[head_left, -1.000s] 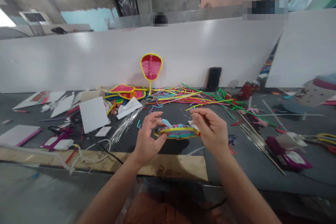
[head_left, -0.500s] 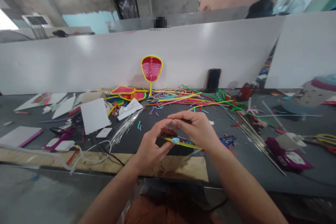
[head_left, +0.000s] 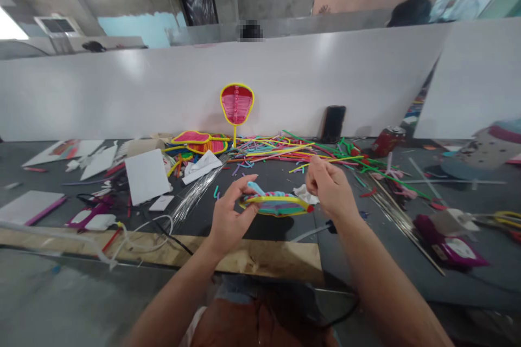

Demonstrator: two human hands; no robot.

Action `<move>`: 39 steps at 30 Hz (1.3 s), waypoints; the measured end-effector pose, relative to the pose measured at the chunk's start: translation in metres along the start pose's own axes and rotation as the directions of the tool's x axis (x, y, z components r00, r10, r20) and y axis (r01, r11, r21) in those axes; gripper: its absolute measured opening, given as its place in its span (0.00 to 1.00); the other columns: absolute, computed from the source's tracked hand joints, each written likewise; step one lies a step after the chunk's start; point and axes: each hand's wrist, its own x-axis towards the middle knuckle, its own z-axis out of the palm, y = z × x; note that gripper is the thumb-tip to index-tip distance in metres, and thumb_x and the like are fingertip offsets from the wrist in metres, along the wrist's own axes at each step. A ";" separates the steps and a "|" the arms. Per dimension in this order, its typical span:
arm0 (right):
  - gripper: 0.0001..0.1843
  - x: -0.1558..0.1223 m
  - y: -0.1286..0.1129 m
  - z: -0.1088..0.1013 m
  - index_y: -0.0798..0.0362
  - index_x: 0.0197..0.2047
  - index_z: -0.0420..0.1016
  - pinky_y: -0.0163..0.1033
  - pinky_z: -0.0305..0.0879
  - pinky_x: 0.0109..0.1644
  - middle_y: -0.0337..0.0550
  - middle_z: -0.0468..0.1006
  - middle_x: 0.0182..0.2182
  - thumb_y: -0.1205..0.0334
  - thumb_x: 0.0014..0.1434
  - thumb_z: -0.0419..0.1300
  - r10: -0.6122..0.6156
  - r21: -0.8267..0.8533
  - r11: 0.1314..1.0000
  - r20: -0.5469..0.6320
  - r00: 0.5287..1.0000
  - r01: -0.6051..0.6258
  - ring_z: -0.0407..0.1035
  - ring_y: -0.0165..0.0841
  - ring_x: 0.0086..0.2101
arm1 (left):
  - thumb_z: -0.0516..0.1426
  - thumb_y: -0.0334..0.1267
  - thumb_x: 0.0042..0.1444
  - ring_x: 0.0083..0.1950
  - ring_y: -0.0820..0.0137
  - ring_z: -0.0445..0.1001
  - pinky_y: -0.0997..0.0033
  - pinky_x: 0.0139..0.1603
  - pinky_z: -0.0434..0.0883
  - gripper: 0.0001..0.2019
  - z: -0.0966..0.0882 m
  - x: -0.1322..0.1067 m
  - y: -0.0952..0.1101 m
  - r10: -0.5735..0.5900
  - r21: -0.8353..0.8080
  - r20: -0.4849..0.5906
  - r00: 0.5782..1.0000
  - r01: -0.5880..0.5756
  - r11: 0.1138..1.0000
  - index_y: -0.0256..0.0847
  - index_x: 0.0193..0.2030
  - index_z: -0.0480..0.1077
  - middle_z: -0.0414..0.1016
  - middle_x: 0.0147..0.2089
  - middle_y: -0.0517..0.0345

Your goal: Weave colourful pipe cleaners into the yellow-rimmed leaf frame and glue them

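Observation:
My left hand (head_left: 230, 217) pinches the left end of a small fan-shaped piece (head_left: 277, 203) woven from coloured strips, with a yellow rim and teal, pink and purple bands. It hangs flat just above the dark table (head_left: 407, 260). My right hand (head_left: 330, 187) is raised just right of the piece with fingers curled and pinched together; what it holds is too small to see. A crumpled white scrap (head_left: 303, 193) lies under the right hand.
A finished pink fan with yellow rim (head_left: 236, 104) stands against the white partition. Piles of coloured strips (head_left: 309, 154), flat pink fans (head_left: 199, 142), white cards (head_left: 145, 176), clear wires (head_left: 191, 198), a black phone (head_left: 332, 123), a red can (head_left: 386, 139) and a wooden board edge (head_left: 264, 257) surround me.
My right hand, which lay over the piece half a second ago, has lifted away to the right. The piece has turned flat again, its woven face showing.

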 end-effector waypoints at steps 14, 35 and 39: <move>0.12 -0.022 -0.005 -0.014 0.51 0.26 0.69 0.37 0.62 0.33 0.37 0.69 0.23 0.74 0.53 0.49 -0.465 -0.489 0.753 0.081 0.882 0.441 0.65 0.31 0.26 | 0.60 0.38 0.54 0.44 0.67 0.74 0.69 0.46 0.71 0.09 0.013 0.007 -0.004 -0.021 -0.199 -0.106 0.994 -0.001 0.980 0.41 0.41 0.67 0.73 0.41 0.54; 0.12 -0.047 -0.001 0.032 0.51 0.44 0.75 0.41 0.69 0.40 0.45 0.81 0.36 0.71 0.61 0.54 -0.479 -0.480 0.659 0.327 0.815 0.579 0.72 0.36 0.36 | 0.66 0.39 0.48 0.39 0.71 0.70 0.74 0.41 0.67 0.12 -0.021 0.011 0.016 -0.215 -0.419 0.361 0.908 0.363 0.832 0.38 0.34 0.69 0.73 0.37 0.57; 0.14 -0.049 -0.002 0.035 0.50 0.44 0.76 0.41 0.69 0.40 0.45 0.81 0.35 0.72 0.61 0.53 -0.487 -0.458 0.666 0.332 0.808 0.589 0.72 0.35 0.35 | 0.66 0.39 0.47 0.37 0.72 0.68 0.75 0.38 0.65 0.14 -0.026 0.016 0.017 -0.209 -0.393 0.430 0.878 0.390 0.833 0.39 0.37 0.67 0.70 0.37 0.58</move>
